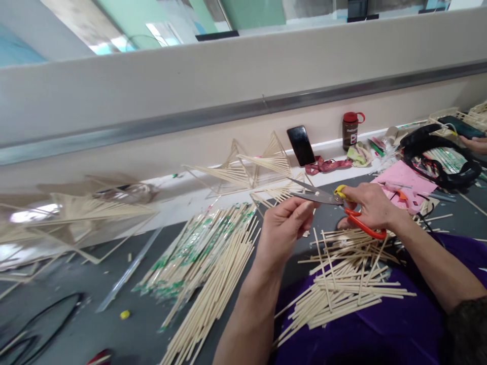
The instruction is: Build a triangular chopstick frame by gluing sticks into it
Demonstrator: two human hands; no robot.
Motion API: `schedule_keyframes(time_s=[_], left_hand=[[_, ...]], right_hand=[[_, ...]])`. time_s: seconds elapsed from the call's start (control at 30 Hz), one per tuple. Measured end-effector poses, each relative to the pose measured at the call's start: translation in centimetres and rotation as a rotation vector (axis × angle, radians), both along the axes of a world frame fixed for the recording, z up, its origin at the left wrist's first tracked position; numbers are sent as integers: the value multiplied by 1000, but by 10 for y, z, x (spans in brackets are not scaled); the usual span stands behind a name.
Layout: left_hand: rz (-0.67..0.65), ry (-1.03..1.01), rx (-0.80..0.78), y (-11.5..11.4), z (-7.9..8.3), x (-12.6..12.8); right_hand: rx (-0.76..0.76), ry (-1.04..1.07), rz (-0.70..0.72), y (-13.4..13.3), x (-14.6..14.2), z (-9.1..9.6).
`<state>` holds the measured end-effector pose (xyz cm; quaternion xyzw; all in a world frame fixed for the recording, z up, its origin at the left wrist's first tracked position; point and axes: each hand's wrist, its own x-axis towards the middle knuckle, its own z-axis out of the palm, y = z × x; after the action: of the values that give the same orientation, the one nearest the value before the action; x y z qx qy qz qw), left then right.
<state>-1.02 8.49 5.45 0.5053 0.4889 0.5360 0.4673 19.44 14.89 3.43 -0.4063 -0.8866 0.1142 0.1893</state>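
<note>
My right hand [371, 205] grips orange-handled scissors [344, 209] with the blades pointing left and slightly apart. My left hand [283, 228] is pinched closed right at the blade tips; whatever it holds is too thin to make out. Under both hands a heap of cut bamboo sticks [342, 284] lies on purple cloth [380, 329] over my lap. A long pile of uncut sticks [213, 274], some in green-printed wrappers, lies on the dark table to the left.
Stick-built geometric frames stand at the back centre [251, 170] and blurred at the left [68, 218]. A phone [300, 145] leans on the wall, beside a dark jar with a red lid [350, 130]. Pink paper [405, 182], black headgear [437, 157] and another person's hand [475, 144] are at the right.
</note>
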Motion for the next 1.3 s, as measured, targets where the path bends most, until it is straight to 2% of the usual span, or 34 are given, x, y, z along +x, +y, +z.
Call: schedule_keyframes(time_s=[0.2,0.47,0.57,0.7,0.8,0.9,1.0,1.2,1.3], left_hand=[[-94,-172,-182,-2,5,1],[-287,-296,-308,7,1,-3],[-158,-178,-222,8,-2,-1],[230,254,146,3,-5,4],[390,550,382,-1,-6,6],[433,683,475,-3,-6,6],[426,690,479,-4,-5,4],[292,492,325,-5,-2,-1],[214,321,217,-4,-1,-1]], right_hand=[[53,21,47,3,4,-3],[-18,-3,56,3,4,1],[-48,-13,17,2,2,4],[-98,-30,-64,-1,-3,5],[-95,-21,-88,-3,-7,5],[-97,2,-67,-5,-9,3],[-105,13,-50,-5,-10,1],[-62,4,-52,-2,-6,-1],[-41,1,-35,-1,-3,0]])
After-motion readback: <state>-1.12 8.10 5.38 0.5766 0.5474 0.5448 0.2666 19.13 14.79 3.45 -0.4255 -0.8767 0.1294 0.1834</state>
